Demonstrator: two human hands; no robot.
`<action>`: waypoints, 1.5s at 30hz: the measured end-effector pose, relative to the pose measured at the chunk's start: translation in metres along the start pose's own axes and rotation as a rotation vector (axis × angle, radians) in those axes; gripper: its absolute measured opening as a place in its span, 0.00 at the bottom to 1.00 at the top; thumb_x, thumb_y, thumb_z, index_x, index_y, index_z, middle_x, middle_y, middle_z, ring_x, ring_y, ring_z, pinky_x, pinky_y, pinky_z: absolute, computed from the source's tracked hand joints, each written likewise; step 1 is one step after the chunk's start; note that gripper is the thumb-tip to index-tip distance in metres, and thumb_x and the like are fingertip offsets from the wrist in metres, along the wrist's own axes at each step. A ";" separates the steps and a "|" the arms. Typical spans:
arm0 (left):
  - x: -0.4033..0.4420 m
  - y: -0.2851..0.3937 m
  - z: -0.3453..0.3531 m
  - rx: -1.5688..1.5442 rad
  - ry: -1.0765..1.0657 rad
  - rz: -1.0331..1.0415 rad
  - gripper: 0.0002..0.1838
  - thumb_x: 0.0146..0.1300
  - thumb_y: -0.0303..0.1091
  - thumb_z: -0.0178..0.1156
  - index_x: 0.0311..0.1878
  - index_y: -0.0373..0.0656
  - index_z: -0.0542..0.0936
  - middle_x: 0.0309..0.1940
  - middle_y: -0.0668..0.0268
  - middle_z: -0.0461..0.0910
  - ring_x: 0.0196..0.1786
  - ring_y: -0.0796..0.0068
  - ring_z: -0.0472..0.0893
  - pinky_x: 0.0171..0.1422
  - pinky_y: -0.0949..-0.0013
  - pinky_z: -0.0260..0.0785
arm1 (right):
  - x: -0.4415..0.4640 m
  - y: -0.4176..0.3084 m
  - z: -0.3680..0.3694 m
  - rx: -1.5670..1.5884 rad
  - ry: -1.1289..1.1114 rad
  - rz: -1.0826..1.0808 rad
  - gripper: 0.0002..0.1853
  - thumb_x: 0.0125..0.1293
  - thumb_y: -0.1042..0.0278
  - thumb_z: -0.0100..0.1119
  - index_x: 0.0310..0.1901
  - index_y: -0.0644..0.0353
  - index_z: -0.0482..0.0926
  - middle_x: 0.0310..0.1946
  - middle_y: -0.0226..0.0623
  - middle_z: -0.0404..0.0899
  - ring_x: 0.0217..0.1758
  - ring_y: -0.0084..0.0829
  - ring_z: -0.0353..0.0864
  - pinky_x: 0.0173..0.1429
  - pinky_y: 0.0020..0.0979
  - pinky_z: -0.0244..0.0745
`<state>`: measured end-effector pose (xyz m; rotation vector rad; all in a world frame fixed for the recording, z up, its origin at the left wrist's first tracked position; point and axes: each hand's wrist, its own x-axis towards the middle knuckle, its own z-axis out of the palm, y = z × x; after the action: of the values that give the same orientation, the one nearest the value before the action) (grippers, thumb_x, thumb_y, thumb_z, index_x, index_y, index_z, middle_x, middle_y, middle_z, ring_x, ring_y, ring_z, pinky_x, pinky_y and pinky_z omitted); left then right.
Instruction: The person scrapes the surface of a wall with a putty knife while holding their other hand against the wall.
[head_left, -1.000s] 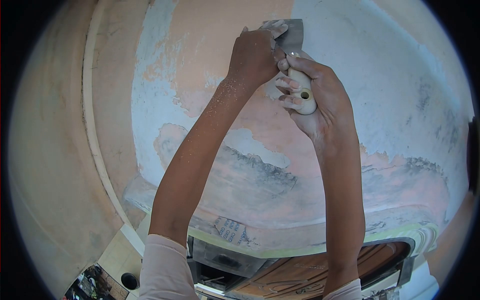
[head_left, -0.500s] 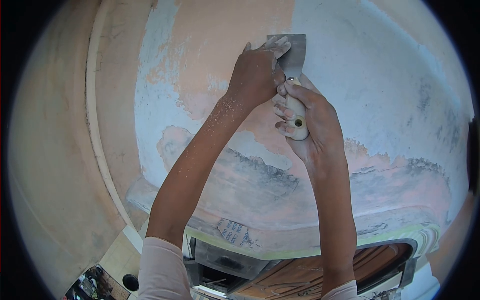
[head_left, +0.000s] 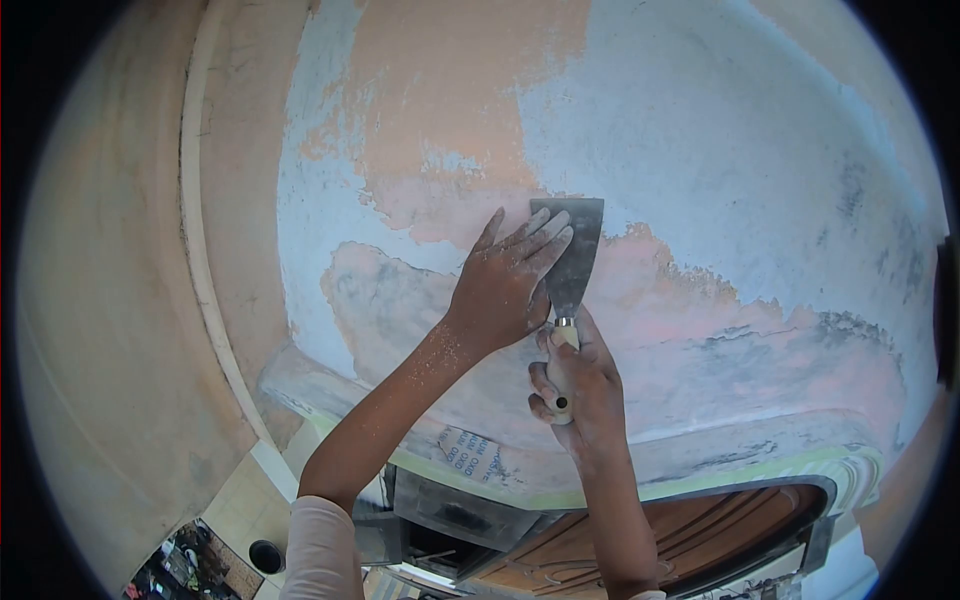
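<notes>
My right hand (head_left: 592, 375) is wrapped around the pale handle of a wide scraper (head_left: 583, 235), its thumb side near the metal collar. The scraper points upward, with its broad grey blade against the wall (head_left: 660, 290). My left hand (head_left: 500, 290) lies beside and partly over the blade, fingers outstretched and their tips on its left side. Whitish dust coats those fingers and speckles the left wrist. Around the blade, a ragged edge of pale blue-white coating (head_left: 680, 150) meets bare pinkish and grey patches.
An orange-tan area (head_left: 440, 90) shows higher on the wall. A raised vertical strip (head_left: 195, 200) runs down the left. Below are a ledge with printed sandpaper (head_left: 468, 452), a carved brown wooden panel (head_left: 690, 530), a dark round container (head_left: 266, 556) and clutter on the floor.
Both hands and the scraper have moved down across the wall, the right hand also slightly left. The left fingers are straighter and more spread. The right hand still grips the handle.
</notes>
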<state>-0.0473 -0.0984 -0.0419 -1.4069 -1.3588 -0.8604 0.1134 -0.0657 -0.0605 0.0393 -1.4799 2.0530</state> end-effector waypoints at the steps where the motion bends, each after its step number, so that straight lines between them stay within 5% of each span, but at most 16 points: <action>1: -0.017 0.007 0.004 -0.033 -0.021 -0.013 0.33 0.48 0.27 0.57 0.64 0.40 0.71 0.66 0.59 0.70 0.70 0.60 0.66 0.77 0.45 0.46 | -0.008 0.013 -0.005 0.009 0.026 0.022 0.22 0.72 0.68 0.47 0.66 0.54 0.61 0.36 0.28 0.68 0.20 0.18 0.65 0.16 0.18 0.59; 8: 0.004 -0.007 0.005 -0.065 0.028 -0.050 0.34 0.47 0.25 0.55 0.64 0.39 0.71 0.66 0.57 0.69 0.71 0.59 0.65 0.76 0.42 0.45 | 0.006 0.000 0.001 0.026 -0.012 0.035 0.17 0.75 0.66 0.41 0.63 0.53 0.63 0.36 0.28 0.68 0.20 0.17 0.67 0.16 0.19 0.60; 45: 0.007 -0.029 0.019 -0.204 0.199 -0.018 0.34 0.43 0.24 0.50 0.61 0.40 0.74 0.64 0.58 0.72 0.70 0.58 0.66 0.77 0.40 0.43 | 0.020 0.004 0.019 0.009 -0.011 0.002 0.21 0.73 0.68 0.47 0.66 0.53 0.60 0.34 0.26 0.67 0.20 0.16 0.65 0.16 0.19 0.60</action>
<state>-0.0775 -0.0805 -0.0362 -1.4211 -1.1597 -1.1457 0.0888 -0.0739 -0.0500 0.0525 -1.4780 2.0640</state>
